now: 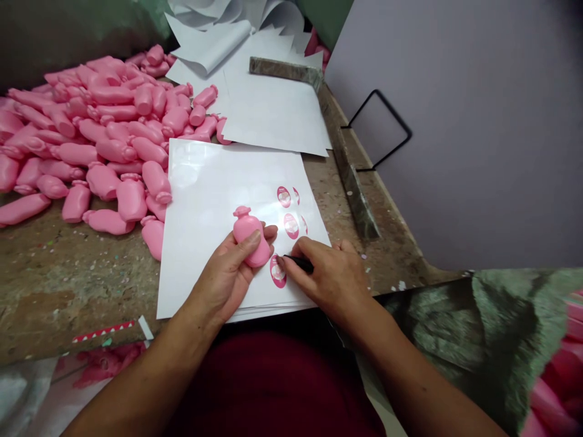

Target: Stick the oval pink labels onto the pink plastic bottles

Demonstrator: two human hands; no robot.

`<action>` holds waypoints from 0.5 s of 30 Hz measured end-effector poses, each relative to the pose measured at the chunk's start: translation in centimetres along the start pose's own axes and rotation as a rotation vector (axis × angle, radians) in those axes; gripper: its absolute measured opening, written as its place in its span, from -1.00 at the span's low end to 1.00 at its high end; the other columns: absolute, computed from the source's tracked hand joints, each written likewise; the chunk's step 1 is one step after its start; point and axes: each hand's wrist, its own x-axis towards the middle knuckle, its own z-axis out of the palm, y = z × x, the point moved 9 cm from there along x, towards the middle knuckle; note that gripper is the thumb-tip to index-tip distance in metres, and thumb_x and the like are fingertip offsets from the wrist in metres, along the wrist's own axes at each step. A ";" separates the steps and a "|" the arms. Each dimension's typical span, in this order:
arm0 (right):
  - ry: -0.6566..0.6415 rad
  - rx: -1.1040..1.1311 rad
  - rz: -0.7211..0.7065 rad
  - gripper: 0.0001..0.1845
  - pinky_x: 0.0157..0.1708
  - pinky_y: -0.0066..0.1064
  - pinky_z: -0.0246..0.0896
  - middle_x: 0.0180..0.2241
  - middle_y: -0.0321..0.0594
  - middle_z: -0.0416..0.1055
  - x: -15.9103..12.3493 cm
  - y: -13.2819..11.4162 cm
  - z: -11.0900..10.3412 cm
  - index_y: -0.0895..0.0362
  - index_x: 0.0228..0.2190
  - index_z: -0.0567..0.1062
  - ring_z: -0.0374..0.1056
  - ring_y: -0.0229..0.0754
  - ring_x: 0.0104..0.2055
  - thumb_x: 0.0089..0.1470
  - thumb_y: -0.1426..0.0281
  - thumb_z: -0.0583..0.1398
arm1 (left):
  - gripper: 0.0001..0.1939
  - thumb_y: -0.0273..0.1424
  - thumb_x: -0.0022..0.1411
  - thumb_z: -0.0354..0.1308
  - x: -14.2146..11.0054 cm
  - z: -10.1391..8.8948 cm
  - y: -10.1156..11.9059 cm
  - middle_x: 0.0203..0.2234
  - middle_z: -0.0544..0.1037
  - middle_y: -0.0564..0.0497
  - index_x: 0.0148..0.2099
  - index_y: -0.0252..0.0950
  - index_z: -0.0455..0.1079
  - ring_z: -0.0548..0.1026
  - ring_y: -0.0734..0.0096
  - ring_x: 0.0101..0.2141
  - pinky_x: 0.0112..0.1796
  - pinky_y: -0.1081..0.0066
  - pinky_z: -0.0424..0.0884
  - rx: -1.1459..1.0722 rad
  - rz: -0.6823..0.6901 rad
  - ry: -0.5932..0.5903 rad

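Note:
My left hand (232, 264) grips a small pink plastic bottle (252, 240), its neck pointing away from me and my thumb across its side. My right hand (330, 270) is closed around a dark, pen-like tool (300, 263), mostly hidden by the fingers. The tool's tip and my fingertips are at a pink oval sticker (278, 273) on the white sticker sheet (200, 224). Farther up the sheet are more oval stickers (291, 226), and partial ones sit at their right. The bottle is just left of the nearest sticker.
A large heap of pink bottles (109, 121) covers the table's left side. White sheets (273, 112) and curled paper (214, 48) lie at the back. A raised strip (350, 176) edges the worn table (54, 267) on the right, beside a grey panel (455, 133) and black wire loop (405, 136).

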 end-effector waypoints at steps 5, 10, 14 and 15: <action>-0.168 0.555 0.236 -0.65 -0.46 -0.39 -0.03 -0.62 -0.37 0.26 0.1 2.2 0.5 0.07 -0.62 0.31 0.14 -0.26 -0.54 0.00 0.14 0.23 | -0.83 -0.50 0.26 0.22 -0.1 -0.2 0.1 -0.23 0.62 -0.11 -0.09 -0.40 0.41 0.56 0.36 -0.10 0.07 0.32 0.39 0.001 0.011 0.037; -0.081 0.885 0.325 -0.66 -0.52 -0.42 -0.02 -0.63 -0.38 0.24 -0.3 2.4 -1.6 0.07 -0.63 0.33 0.10 -0.30 -0.56 -0.07 0.15 0.27 | -0.77 -0.47 0.24 0.25 -0.3 0.4 0.4 -0.28 0.59 -0.04 -0.05 -0.35 0.39 0.57 0.38 -0.20 -0.09 0.38 0.48 0.107 0.058 -0.033; -0.107 0.848 0.224 -0.74 -0.48 -0.41 0.07 -0.61 -0.35 0.32 0.1 0.0 -2.4 0.09 -0.59 0.41 0.19 -0.27 -0.52 -0.02 0.20 0.25 | -0.64 -0.29 0.27 0.27 -1.7 1.7 -0.4 -0.32 0.54 0.05 0.06 -0.24 0.34 0.52 0.52 -0.35 -0.28 0.52 0.48 0.123 -0.004 -0.158; -0.115 0.849 0.205 -0.74 -0.48 -0.40 0.07 -0.61 -0.35 0.33 0.2 -0.5 -2.4 0.09 -0.58 0.42 0.20 -0.27 -0.53 0.00 0.21 0.24 | -0.60 -0.19 0.28 0.24 -2.1 2.1 -0.7 -0.32 0.54 0.04 0.09 -0.23 0.32 0.53 0.50 -0.35 -0.32 0.51 0.48 0.105 -0.041 -0.190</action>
